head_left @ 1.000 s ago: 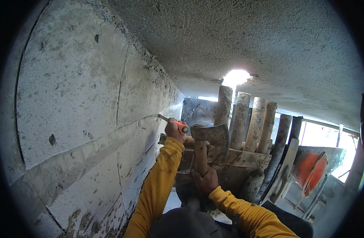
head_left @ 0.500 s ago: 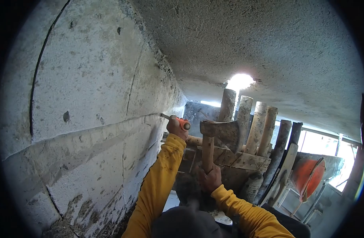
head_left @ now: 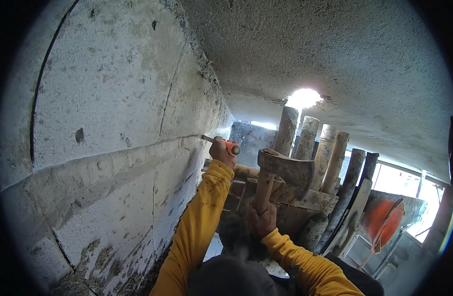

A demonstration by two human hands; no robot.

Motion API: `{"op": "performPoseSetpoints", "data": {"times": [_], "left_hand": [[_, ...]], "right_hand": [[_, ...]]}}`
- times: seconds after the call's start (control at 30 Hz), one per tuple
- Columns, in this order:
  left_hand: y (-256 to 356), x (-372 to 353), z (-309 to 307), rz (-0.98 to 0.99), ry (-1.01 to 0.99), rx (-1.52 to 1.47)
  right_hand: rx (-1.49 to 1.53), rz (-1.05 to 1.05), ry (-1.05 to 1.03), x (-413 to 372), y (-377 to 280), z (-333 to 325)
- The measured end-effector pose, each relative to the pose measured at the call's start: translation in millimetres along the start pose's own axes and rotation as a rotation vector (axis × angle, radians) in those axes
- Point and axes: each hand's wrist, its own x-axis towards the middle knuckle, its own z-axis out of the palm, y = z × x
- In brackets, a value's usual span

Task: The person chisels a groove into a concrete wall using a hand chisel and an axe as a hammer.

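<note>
My left hand (head_left: pixel 223 151) is closed round the orange handle of a chisel (head_left: pixel 232 147), whose metal shaft points left and meets the grey block wall (head_left: pixel 113 108) at a ledge. To the right and lower, my right hand (head_left: pixel 261 221) grips the wooden handle of an axe (head_left: pixel 288 170). The axe head is upright above that hand, its blade edge facing right and its blunt end toward the chisel handle. A gap separates the axe head from the chisel.
Several upright wooden posts (head_left: pixel 305 138) stand behind the axe beside rough boards (head_left: pixel 315 200). An orange round object (head_left: pixel 383 219) hangs at the right near a bright opening. A rough concrete ceiling (head_left: pixel 335 59) slopes overhead.
The axe head has shifted slightly right and its handle now leans more. My left hand and the chisel appear slightly further right and higher. The camera view has moved a little.
</note>
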Motion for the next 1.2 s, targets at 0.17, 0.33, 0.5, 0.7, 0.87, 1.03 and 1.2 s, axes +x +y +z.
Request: {"op": "performPoseSetpoints", "data": {"times": [0.17,0.33,0.5,0.7,0.87,1.03,1.2], "left_hand": [[0.1,6.1,-5.3,-0.011,-0.041,-0.021],[-0.6,12.0,-10.3,-0.011,-0.066,-0.043],[5.5,0.8,-16.9,-0.033,-0.245,-0.015],[0.8,39.4,-29.8,-0.066,-0.077,0.016],[5.6,38.8,-42.6,-0.153,-0.244,-0.077],[10.3,52.0,-50.8,-0.144,-0.212,-0.057],[15.7,84.7,-72.1,-0.192,-0.493,0.022]], "right_hand": [[0.037,-0.009,-0.002,0.9,9.1,1.4],[0.034,-0.062,0.002,-1.3,0.7,1.3],[-0.223,0.046,-0.139,13.6,0.3,3.8],[-0.036,0.051,-0.096,0.5,-4.8,0.5],[-0.335,-0.109,-0.128,20.2,2.7,1.0],[-0.183,-0.021,-0.072,4.4,6.8,4.0],[-0.371,0.070,-0.260,19.5,-13.0,-0.6]]}}
